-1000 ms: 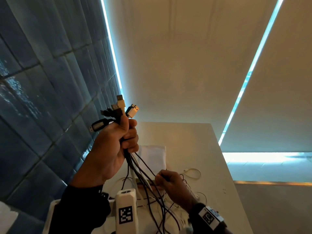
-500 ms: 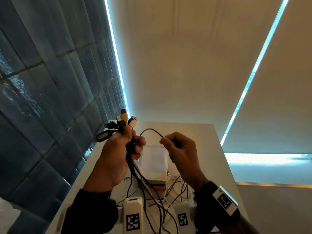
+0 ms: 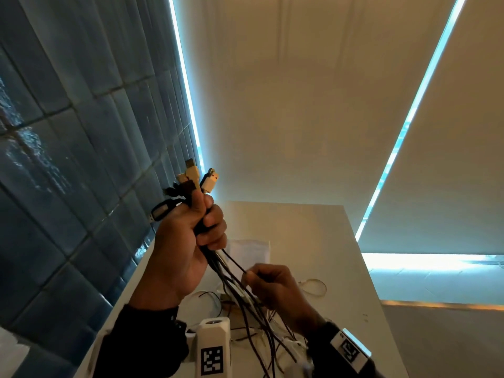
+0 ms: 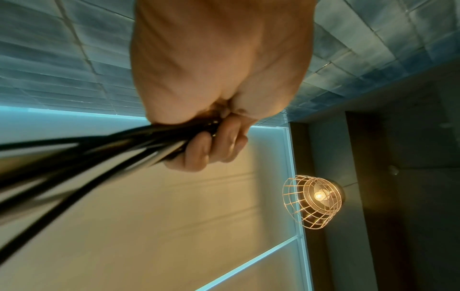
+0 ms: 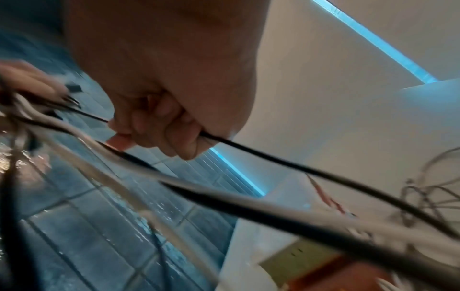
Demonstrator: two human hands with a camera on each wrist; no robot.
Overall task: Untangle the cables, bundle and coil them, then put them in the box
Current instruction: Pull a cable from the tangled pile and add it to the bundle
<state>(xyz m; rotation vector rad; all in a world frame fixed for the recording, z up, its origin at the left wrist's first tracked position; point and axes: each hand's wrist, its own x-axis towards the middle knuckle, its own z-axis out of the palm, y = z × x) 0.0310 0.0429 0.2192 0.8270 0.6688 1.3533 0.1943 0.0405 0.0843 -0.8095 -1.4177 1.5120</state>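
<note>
I held my left hand [image 3: 188, 241] clamped around the cables [image 3: 245, 304] above the table [image 3: 313, 241], and my right hand [image 3: 275, 287] pinched one black cable [image 3: 234, 261].

Looking like a home or café-style interior, prob. not a lab: glossy blue-grey wall tiles [image 3: 68, 165] running along one side, pale roller blinds [image 3: 286, 105] glowing w/ daylight at the edges, a wire-cage pendant lamp [image 4: 314, 198] burning warm, and a plain white table [image 3: 327, 255] standing against the tiles.
</note>
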